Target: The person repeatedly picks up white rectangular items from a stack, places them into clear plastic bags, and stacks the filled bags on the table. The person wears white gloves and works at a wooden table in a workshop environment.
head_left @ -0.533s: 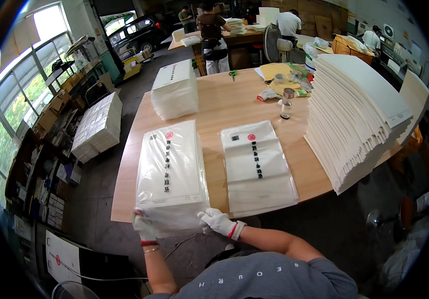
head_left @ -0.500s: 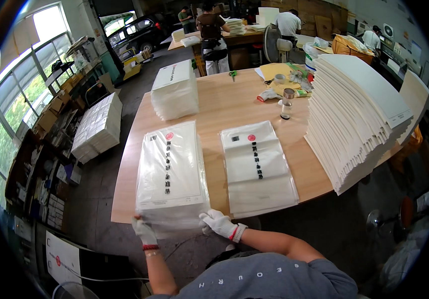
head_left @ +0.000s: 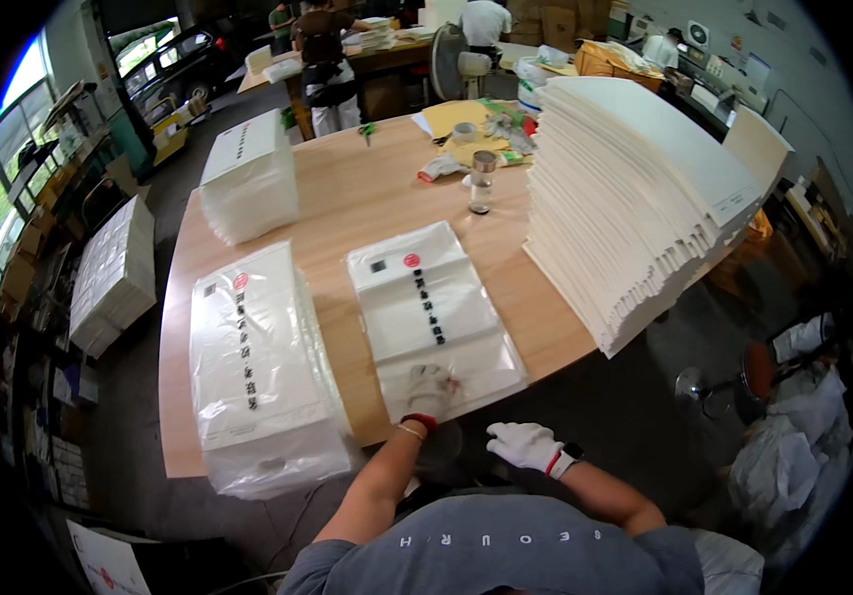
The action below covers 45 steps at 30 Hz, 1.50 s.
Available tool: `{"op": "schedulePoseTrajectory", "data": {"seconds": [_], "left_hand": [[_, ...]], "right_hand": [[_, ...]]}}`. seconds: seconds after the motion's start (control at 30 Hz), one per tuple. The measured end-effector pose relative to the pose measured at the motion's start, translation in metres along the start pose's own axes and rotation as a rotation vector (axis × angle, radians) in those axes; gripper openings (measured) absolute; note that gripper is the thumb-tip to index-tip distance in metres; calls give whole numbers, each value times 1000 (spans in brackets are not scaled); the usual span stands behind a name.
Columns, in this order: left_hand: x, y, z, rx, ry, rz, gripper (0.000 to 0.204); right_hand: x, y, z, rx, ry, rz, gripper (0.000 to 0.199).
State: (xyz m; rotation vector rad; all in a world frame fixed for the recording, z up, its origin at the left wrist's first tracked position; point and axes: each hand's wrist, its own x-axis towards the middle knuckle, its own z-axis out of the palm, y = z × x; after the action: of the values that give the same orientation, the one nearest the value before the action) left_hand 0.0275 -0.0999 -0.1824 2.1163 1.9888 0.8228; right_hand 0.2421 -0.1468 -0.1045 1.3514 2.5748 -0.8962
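The flat plastic bags (head_left: 431,307) lie at the middle of the near edge of the tabletop (head_left: 337,193), under the left hand (head_left: 430,390). Its gloved fingers are over the bags' near end, hiding part of it; blur leaves me unable to tell whether they pinch. The right hand (head_left: 527,445) hangs just off the near edge, its fingers together, loosely extended.

Half a second ago both hands gripped the near end of the wrapped stack (head_left: 253,367); now it sits free at the near left corner, overhanging the near edge.

Another wrapped pile (head_left: 251,183) stands at the far left corner. A tall paper stack (head_left: 629,213) blocks the right edge. Beyond the bags stands a jar (head_left: 482,185), with scissors (head_left: 367,131) near the far edge.
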Motion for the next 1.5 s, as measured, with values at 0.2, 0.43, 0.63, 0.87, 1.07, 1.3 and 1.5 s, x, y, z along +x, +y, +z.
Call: {"op": "schedulePoseTrajectory", "data": {"seconds": [0.2,0.43,0.63,0.87,1.07,1.3,1.5], "left_hand": [[34,-3,-26,-545,-335,-324,23],[67,-45,-23,-959,-86,-344,23],[121,-24,-61,-1375,4,-682,17],[153,60,-150,-963,-181,-208,37],[134,69,-122,-383,-101,-66,45],[97,85,-153,77,379,205,52],[86,109,-173,-224,228,184,41]], "right_hand": [[51,21,14,515,50,20,44],[138,10,-15,759,398,196,34],[114,23,-37,77,975,-270,29],[209,-9,-15,269,633,-222,31],[116,13,-49,240,447,-416,28],[-100,7,-309,-688,1273,-278,19],[-121,69,-389,-586,1122,-252,38]]}}
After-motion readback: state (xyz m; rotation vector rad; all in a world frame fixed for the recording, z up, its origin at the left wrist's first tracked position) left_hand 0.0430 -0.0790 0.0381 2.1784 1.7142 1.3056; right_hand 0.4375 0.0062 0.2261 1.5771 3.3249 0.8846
